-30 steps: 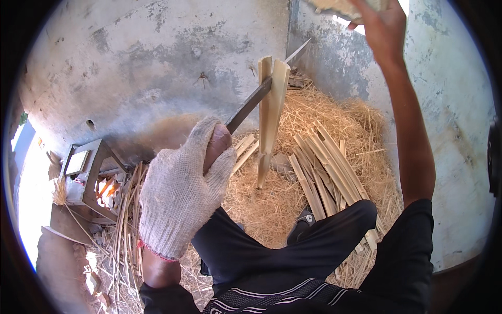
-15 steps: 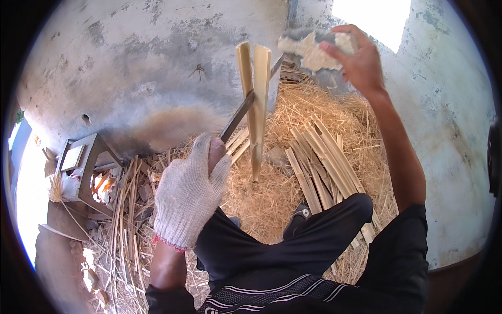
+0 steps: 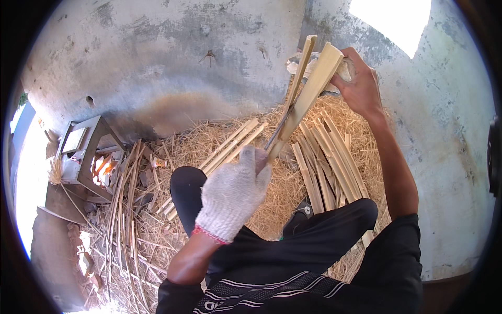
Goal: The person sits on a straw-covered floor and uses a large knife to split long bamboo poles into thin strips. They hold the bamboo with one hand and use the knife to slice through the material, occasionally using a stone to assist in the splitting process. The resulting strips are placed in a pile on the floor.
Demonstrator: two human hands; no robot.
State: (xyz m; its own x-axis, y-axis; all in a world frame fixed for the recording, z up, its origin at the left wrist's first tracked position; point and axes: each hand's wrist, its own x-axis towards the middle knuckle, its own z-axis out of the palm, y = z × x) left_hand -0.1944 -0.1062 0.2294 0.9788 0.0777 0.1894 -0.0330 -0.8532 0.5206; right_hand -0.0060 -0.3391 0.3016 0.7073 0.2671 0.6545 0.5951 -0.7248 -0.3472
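My left hand (image 3: 235,186), in a whitish knitted glove, is closed around the handle of a long knife (image 3: 278,129). Its dark blade sits in the split of a bamboo piece (image 3: 314,89), which leans up to the right. A narrow bamboo strip (image 3: 303,65) stands apart from the wider half at the top. Bare and bent at the fingers, my right hand (image 3: 361,86) holds a rough pale block (image 3: 343,70) behind the bamboo's upper end. Its fingertips are at the wider half's edge; whether they press on it I cannot tell. The bamboo partly hides the block.
Split bamboo lengths (image 3: 340,157) lie by my right knee, with more strips (image 3: 235,141) beyond my left knee. Thin slats (image 3: 121,199) and a small wooden stand (image 3: 86,149) are at left. Shavings cover the floor before a stained wall (image 3: 172,63).
The bamboo has gone from upright to leaning right, with the knife steeper in it. My left hand has moved right. My right hand has come down beside the bamboo's top with the block.
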